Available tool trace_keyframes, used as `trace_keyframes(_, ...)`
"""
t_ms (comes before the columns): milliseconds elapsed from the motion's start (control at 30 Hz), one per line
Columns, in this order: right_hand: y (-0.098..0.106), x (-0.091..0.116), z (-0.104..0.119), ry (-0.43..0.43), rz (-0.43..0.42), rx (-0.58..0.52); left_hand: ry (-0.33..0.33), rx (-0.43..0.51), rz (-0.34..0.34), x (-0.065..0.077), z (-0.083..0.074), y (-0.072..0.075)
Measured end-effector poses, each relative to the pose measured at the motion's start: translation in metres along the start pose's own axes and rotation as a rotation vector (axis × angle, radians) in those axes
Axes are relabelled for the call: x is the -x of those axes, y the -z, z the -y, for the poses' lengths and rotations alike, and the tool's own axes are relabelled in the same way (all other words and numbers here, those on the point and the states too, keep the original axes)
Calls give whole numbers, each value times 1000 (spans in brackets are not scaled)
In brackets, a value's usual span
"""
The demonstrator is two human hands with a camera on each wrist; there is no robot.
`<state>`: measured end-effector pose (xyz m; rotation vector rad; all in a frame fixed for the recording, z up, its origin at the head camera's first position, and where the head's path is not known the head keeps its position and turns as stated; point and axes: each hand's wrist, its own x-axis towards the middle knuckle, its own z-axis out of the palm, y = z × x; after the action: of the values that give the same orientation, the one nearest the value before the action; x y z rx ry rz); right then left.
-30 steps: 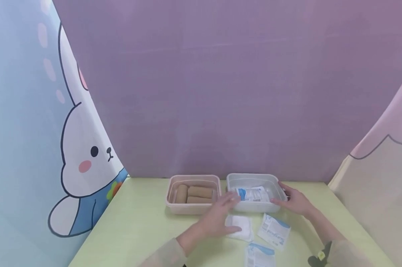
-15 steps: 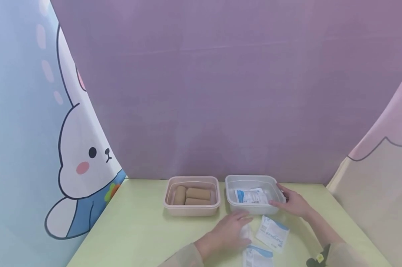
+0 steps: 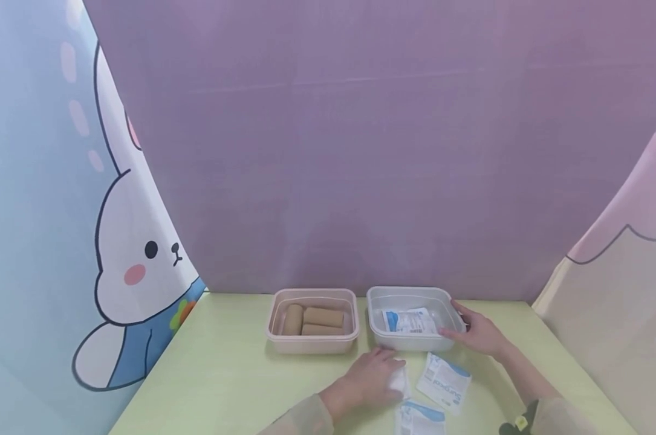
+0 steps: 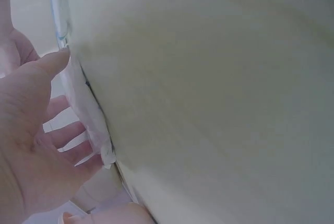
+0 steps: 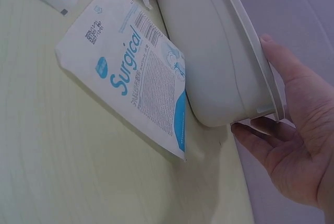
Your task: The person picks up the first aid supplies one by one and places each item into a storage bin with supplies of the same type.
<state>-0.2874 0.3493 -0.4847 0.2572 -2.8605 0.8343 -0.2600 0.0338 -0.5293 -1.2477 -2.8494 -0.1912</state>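
Note:
My left hand (image 3: 368, 377) lies over a white packet (image 3: 401, 382) on the table. In the left wrist view the thumb and fingertips hold opposite edges of this packet (image 4: 86, 106). My right hand (image 3: 482, 333) grips the right end of a white plastic box (image 3: 409, 342), thumb at the rim and fingers below it, as the right wrist view shows. Inside the box are white-and-blue dressing packets (image 3: 412, 320); how many is unclear. A packet printed "Surgical" (image 5: 128, 72) lies flat in front of the box. Nearer me is another blue-edged packet (image 3: 421, 418), partly cut off by the frame.
Left of the white box stands a pink plastic box (image 3: 312, 345) with three brown rolls (image 3: 324, 316) in it. A purple curtain (image 3: 328, 151) hangs behind the pale green table (image 3: 219, 362). Cartoon-printed cloth (image 3: 142, 260) borders the left side.
My left hand has come down from near the white box's front-left corner, towards me, onto the white packet and taken hold of it. The right hand stays on the box.

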Motion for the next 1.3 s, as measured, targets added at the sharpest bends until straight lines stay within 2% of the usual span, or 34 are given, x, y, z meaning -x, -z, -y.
trace_keyframes(367,-1,0,-1,7,-1,-4,7,31,-25,-3,2,4)
trace_keyframes(600,-1,2,0,4,3,0,6,61,-47,2,0,9)
trace_keyframes(733,2,2,3,12,7,-7,14,91,-60,7,1,16)
trace_keyframes(833,2,1,3,13,7,-5,-6,85,-89,11,2,22)
trace_keyframes(967,2,0,0,9,8,0,-74,58,-154,18,1,38)
trace_keyframes(1100,4,0,-3,-8,22,-8,-137,37,-218,25,-4,66)
trace_keyframes(1233,3,0,-4,-16,35,-27,-134,19,-283,24,2,90)
trace_keyframes(1300,1,-1,-5,-14,35,-28,-103,23,-294,22,7,100)
